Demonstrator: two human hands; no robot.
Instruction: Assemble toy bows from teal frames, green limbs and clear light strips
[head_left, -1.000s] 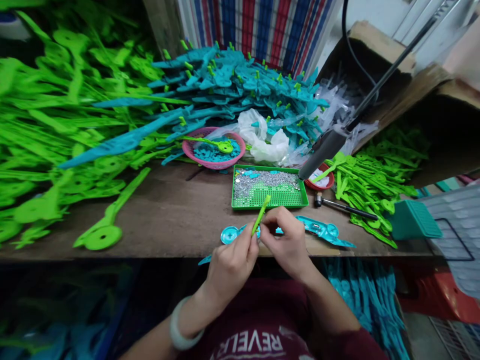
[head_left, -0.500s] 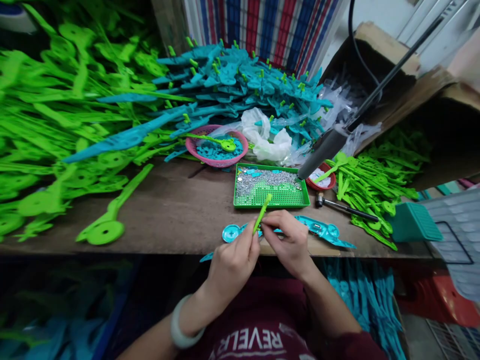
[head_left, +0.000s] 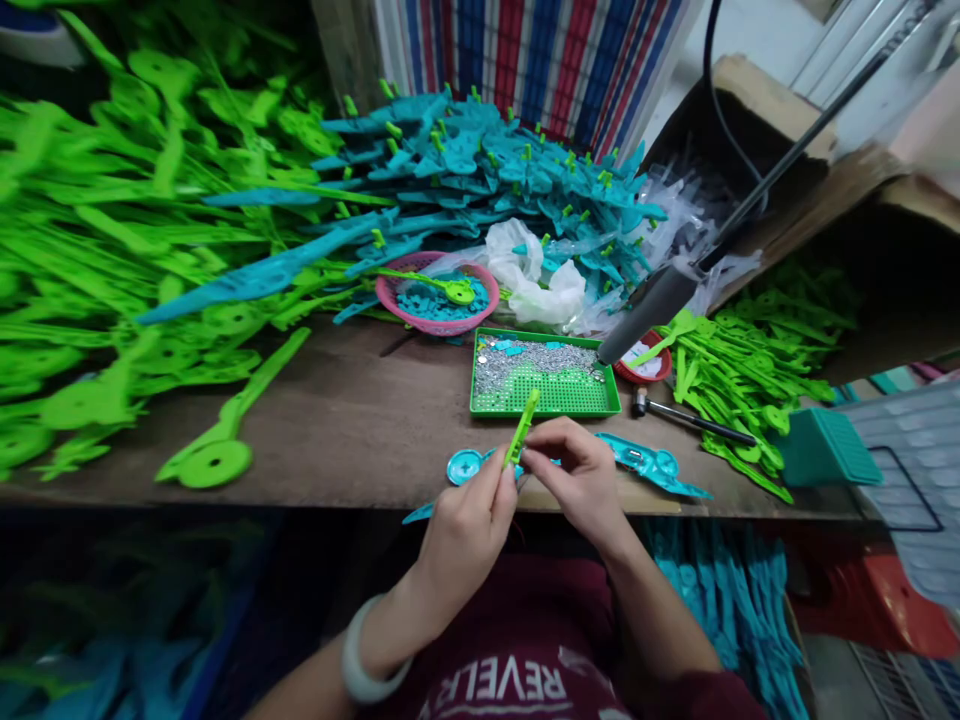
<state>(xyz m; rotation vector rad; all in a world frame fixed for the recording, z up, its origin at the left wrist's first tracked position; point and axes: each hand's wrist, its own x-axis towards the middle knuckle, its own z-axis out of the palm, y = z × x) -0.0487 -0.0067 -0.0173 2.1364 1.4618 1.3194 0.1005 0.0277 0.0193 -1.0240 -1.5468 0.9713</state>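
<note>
A small bright green plastic piece [head_left: 524, 425] stands tilted between my hands, above the table's front edge. My left hand [head_left: 469, 515] pinches its lower end between thumb and fingers. Close beside it, the fingers of my right hand [head_left: 576, 470] are pressed together at the piece's side; whether they hold some tiny part is hidden. Beneath both hands lies a long blue plastic part [head_left: 651, 462] with round recesses, its middle covered by my fingers. Just beyond the hands is a green perforated tray [head_left: 540, 402] of small metal bits and a few blue pieces.
Green plastic parts [head_left: 82, 270] are heaped on the left, blue parts [head_left: 465, 160] at the back. A pink basket [head_left: 439, 325] holds small blue pieces. To the right are a hammer [head_left: 694, 418], a red basket [head_left: 658, 372], a grey tube [head_left: 649, 310] and more green parts [head_left: 724, 375].
The green piece has turned slightly in my left fingers, so its notched side shows more. My right fingertips have shifted a little. The rest of the table looks the same.
</note>
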